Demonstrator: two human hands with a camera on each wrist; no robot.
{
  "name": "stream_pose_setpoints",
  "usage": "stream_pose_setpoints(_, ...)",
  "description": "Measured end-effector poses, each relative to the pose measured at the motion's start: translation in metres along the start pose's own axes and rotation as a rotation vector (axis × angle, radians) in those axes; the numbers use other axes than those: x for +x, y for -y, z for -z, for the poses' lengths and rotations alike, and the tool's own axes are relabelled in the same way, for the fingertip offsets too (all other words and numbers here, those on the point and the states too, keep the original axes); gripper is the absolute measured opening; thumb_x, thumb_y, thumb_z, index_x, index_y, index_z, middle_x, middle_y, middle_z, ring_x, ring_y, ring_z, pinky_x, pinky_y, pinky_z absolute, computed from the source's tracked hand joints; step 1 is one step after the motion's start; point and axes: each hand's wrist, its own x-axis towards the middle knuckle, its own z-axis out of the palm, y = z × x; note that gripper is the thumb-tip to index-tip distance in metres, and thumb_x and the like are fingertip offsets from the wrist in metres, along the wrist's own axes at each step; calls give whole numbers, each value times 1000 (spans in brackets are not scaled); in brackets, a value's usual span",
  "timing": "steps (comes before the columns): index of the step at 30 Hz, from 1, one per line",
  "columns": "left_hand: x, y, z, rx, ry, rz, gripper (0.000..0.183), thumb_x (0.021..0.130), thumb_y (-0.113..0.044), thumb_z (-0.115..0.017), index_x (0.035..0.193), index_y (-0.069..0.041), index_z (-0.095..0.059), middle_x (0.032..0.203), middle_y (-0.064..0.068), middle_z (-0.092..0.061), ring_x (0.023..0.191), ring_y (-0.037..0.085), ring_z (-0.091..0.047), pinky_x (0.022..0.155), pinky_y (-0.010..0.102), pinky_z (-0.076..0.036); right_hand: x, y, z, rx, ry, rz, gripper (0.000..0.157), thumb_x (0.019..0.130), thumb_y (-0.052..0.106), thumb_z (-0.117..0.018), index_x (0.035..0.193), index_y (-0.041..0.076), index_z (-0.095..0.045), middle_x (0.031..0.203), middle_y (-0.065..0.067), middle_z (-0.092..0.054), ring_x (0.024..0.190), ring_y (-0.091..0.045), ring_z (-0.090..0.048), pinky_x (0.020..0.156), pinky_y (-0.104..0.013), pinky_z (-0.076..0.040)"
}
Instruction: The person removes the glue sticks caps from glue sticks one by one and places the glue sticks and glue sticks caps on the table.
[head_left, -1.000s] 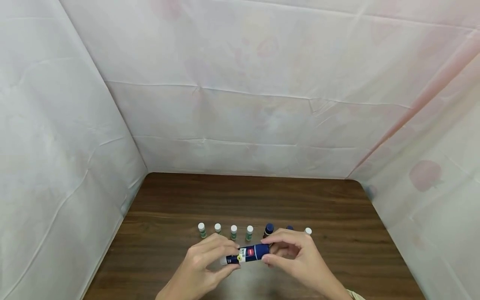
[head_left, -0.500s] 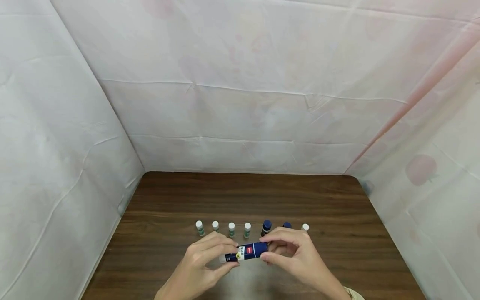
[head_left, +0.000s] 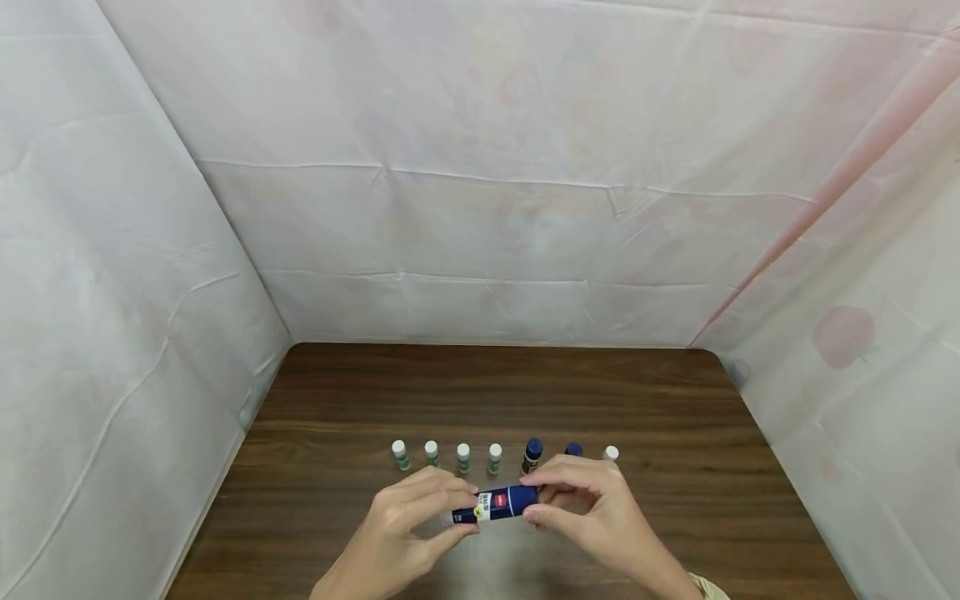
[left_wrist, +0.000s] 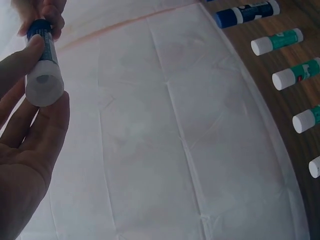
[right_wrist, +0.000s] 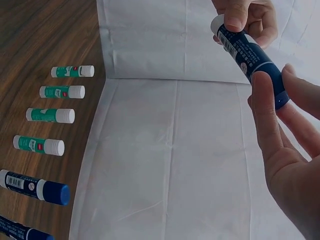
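Both hands hold one dark blue glue stick (head_left: 498, 502) nearly level, above the near part of the table. My left hand (head_left: 416, 525) pinches its whitish base end between thumb and fingers; the translucent base (left_wrist: 45, 85) faces the camera in the left wrist view. On the blue cap end, my right hand (head_left: 588, 504) has its thumb and fingertips. In the right wrist view the glue stick (right_wrist: 250, 55) shows a printed barcode side, with the cap in place between the right fingers.
Beyond the hands a row of glue sticks stands on the wooden table (head_left: 480, 392): several green ones with white caps (head_left: 462, 458), two blue ones (head_left: 532, 456), and a white-capped one (head_left: 611, 453) at the right, partly behind the right hand. Pale cloth walls (head_left: 480, 233) enclose the table.
The view shifted slightly at first, then settled. Hands and glue stick keep nearly the same pose, both hands still gripping it.
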Motion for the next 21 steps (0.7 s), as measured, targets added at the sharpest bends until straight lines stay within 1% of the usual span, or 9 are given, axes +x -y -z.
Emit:
stream_pose_setpoints(5, 1, -2, 0, -13, 0, 17, 26, 74, -4, -79, 99, -7, -70, 97, 3, -69, 89, 14, -64, 78, 19, -53, 1, 0, 1, -38, -8, 33, 33, 74, -15, -70, 105, -2, -68, 88, -12, -66, 66, -17, -64, 49, -28, -55)
stream_pose_setpoints(8, 0, -3, 0, -24, 17, 44, 29, 74, -2, -79, 101, -5, -69, 97, 4, -69, 90, 15, -64, 78, 19, -53, 2, 2, -1, -85, -15, 88, 36, 71, -16, -71, 104, -2, -68, 87, -12, -66, 66, -17, -63, 50, -26, -55)
stream_pose_setpoints(12, 0, -3, 1, -23, 46, 71, 33, 73, 0, -79, 104, -3, -68, 98, 5, -70, 90, 15, -64, 77, 19, -53, 7, 9, -6, -165, -24, 196, 39, 68, -16, -73, 104, -2, -68, 87, -12, -66, 67, -15, -63, 54, -23, -55)
stream_pose_setpoints(15, 1, -3, 2, -39, 58, 82, 28, 78, -5, -76, 104, -1, -68, 98, 7, -70, 89, 17, -64, 76, 19, -53, 9, 12, -6, -206, -26, 253, 38, 69, -15, -74, 104, -2, -67, 89, -13, -65, 69, -15, -63, 58, -21, -55)
stream_pose_setpoints(19, 1, -5, 5, -66, 65, 104, 25, 86, -14, -68, 106, 0, -67, 98, 8, -70, 89, 17, -65, 76, 20, -54, 9, 12, -2, -241, -14, 304, 37, 70, -10, -75, 105, -1, -67, 92, -14, -65, 72, -15, -63, 62, -20, -54)
stream_pose_setpoints(21, 2, -5, 7, -60, 60, 108, 24, 85, -13, -69, 106, -1, -67, 99, 7, -69, 89, 17, -65, 75, 20, -54, 10, 11, 0, -252, -5, 324, 36, 72, -8, -75, 106, -1, -67, 93, -14, -66, 73, -14, -63, 62, -20, -54)
